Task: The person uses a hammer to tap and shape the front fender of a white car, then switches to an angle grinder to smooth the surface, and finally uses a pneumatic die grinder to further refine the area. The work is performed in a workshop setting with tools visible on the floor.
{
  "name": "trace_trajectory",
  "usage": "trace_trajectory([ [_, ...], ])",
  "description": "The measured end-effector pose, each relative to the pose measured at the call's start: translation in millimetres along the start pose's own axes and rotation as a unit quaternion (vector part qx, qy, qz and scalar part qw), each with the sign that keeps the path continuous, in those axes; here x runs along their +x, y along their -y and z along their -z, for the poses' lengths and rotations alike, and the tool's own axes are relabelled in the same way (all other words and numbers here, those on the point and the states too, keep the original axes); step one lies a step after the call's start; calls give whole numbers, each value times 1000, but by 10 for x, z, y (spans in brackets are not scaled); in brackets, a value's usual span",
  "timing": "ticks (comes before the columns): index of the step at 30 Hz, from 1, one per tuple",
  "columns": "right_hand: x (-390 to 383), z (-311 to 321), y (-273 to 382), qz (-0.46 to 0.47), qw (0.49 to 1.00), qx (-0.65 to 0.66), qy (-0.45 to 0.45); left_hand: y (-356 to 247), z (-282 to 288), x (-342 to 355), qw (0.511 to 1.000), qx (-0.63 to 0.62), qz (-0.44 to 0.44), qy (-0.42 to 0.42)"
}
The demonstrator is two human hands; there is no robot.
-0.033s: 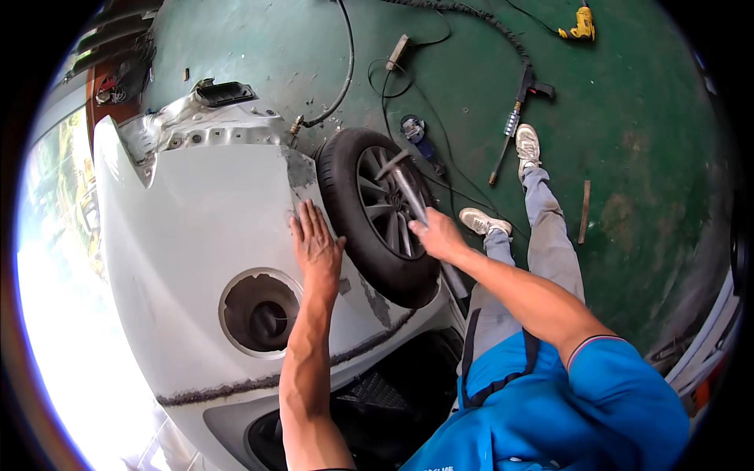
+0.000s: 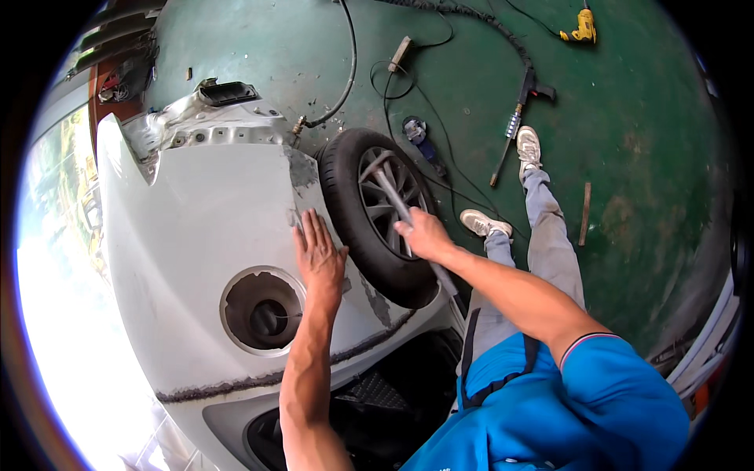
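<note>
My left hand lies flat on the white car body panel, fingers stretched out. Its fingertips are beside a grey patch of scraped paint near the panel's wheel-side edge. Just left of the wrist is a round opening with a dark recess inside. My right hand is wrapped around the handle of a hammer, held above the wheel. The hammer's head is over the wheel's spokes, apart from the panel. The black tyre lies against the panel's right edge.
On the green floor lie a long black spray-type gun, a blue angle grinder, a yellow drill, a power strip with loose cords, and a thin strip. A black hose runs to the panel's far end.
My right hand and the hammer have moved left, the hammer head closer to the panel. My left hand has slid slightly nearer to me, still flat on the panel.
</note>
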State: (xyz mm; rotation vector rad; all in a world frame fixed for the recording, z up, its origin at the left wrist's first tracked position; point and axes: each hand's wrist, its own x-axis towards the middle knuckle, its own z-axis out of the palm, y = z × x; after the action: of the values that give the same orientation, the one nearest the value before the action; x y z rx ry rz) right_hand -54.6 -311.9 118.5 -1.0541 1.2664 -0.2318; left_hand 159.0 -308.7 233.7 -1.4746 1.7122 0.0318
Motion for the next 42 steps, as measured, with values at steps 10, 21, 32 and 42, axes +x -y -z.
trace_trajectory([
  [10, 109, -499, 461, 46, 997, -29, 51, -99, 78, -369, 999, -19, 17, 19],
  [21, -145, -597, 516, 115, 993, -20, 4, -316, 18, -615, 998, -47, 41, 27],
  [32, -154, -670, 529, 123, 992, -5, 14, -448, -49, -782, 997, -49, 49, 27],
  [42, -74, -703, 563, 92, 995, -40, -25, -678, -287, -902, 998, -25, 48, 33],
])
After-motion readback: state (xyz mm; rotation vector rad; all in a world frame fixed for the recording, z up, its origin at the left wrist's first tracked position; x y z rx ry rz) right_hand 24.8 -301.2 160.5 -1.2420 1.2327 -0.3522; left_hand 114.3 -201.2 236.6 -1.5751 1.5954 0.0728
